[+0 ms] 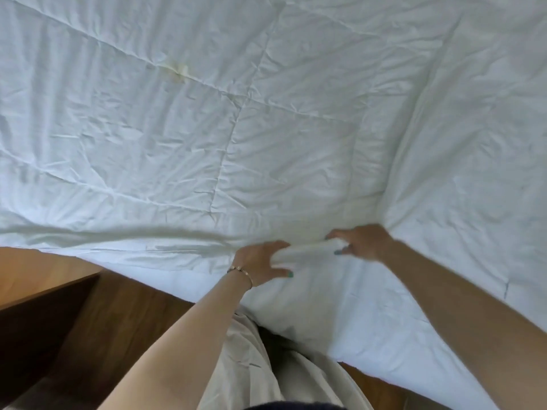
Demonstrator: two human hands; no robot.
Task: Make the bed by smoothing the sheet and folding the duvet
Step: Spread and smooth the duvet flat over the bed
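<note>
I see both hands bunching one fold of the white duvet (pixel 266 128) — left hand (pixel 262 263) gripping it, right hand (pixel 359 242) gripping beside.

Soft, even daylight makes the white duvet (pixel 266 113) bright with only weak shadows in its creases, no glare shows, both hands are a little blurred, and the wide-angle lens bends the edges of the picture.
</note>
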